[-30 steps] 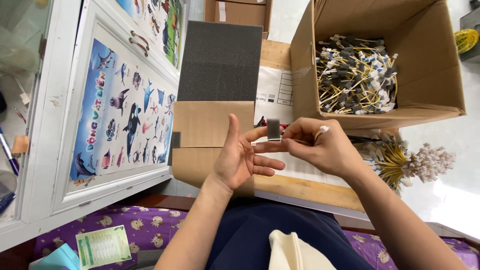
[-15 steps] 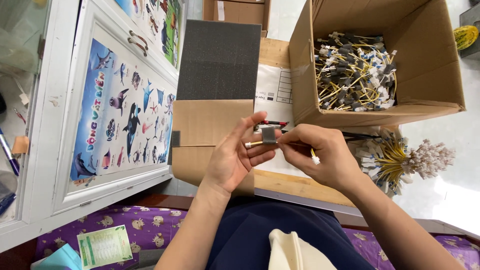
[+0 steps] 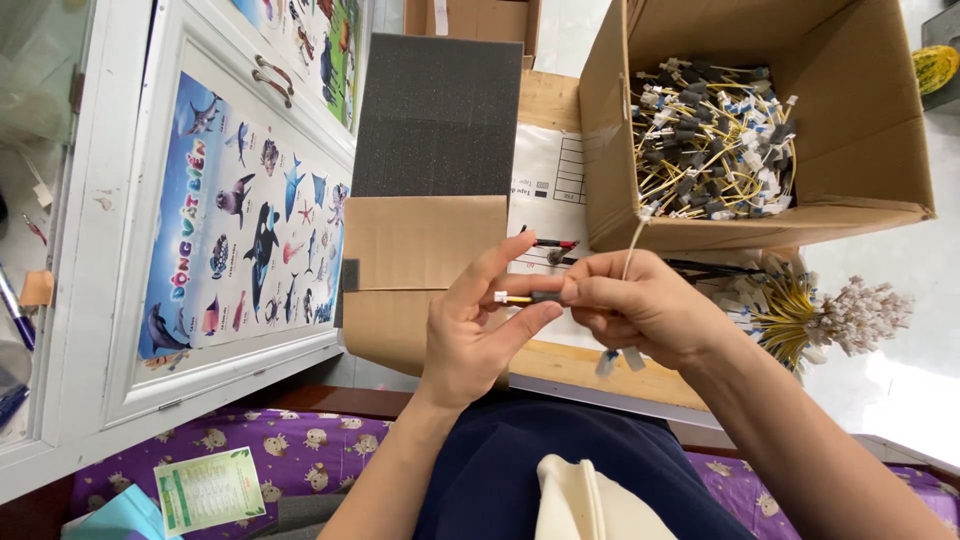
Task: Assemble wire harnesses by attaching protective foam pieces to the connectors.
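My left hand (image 3: 478,330) and my right hand (image 3: 640,308) meet in front of me over a work board. Between them is a thin yellow wire with a white connector tip (image 3: 502,297) and a small dark grey sleeve (image 3: 545,296). My left thumb and fingers pinch the tip end. My right fingers grip the sleeve end, and the wire's tail with white connectors (image 3: 618,358) hangs below that hand. Another strand of yellow wire (image 3: 632,237) rises from my right hand toward the box.
An open cardboard box (image 3: 860,140) at the upper right holds several yellow wires with sleeves. A bundle of yellow wires with white ends (image 3: 820,318) lies at the right. Dark foam sheet (image 3: 440,115) and cardboard (image 3: 425,245) lie ahead; a white cabinet with a sea-animal poster (image 3: 245,215) stands at the left.
The grey piece stood upright between my fingers earlier; now it lies horizontal on the wire. My left fingers have closed onto the wire's white tip, and both hands sit slightly lower.
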